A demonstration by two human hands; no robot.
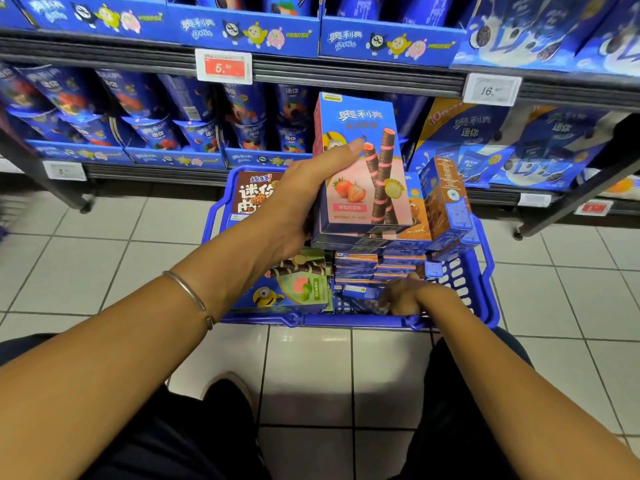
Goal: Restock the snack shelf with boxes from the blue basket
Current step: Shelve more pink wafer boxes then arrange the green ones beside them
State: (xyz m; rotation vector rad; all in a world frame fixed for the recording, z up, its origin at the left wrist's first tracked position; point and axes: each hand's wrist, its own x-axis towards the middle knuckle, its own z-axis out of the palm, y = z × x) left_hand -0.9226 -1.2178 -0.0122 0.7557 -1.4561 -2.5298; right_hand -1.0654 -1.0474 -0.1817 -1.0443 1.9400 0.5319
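Boxes of snacks filled the blue basket (346, 321), a plastic tub with slotted walls that sat on the glossy white floor tiles (306, 368) below my hands. My left hand (304, 192) gripped a flat cardboard strawberry box (360, 188), pink and blue with printed wafer rolls, lifted above the basket. My thumb lay across its front and my fingers wrapped behind it. Under that box, against my palm, sat more flat boxes of the same shape, only their blue edges showing. Just right of that hand a brown box (446, 202) stood tilted on end. Below my wrist lay a green box (298, 285), face up, and beyond my knuckles stood a dark chocolate-chip box (252, 195). My right hand (407, 296) reached down into the basket's near corner beside a stack of thin boxes. Its fingers were hidden, so I could not tell whether they held anything. A thin metal bangle (188, 292) circled my left wrist. Beyond both hands ran the snack shelf (311, 72), its dark ribbed metal edge carrying a red price tag (224, 66).
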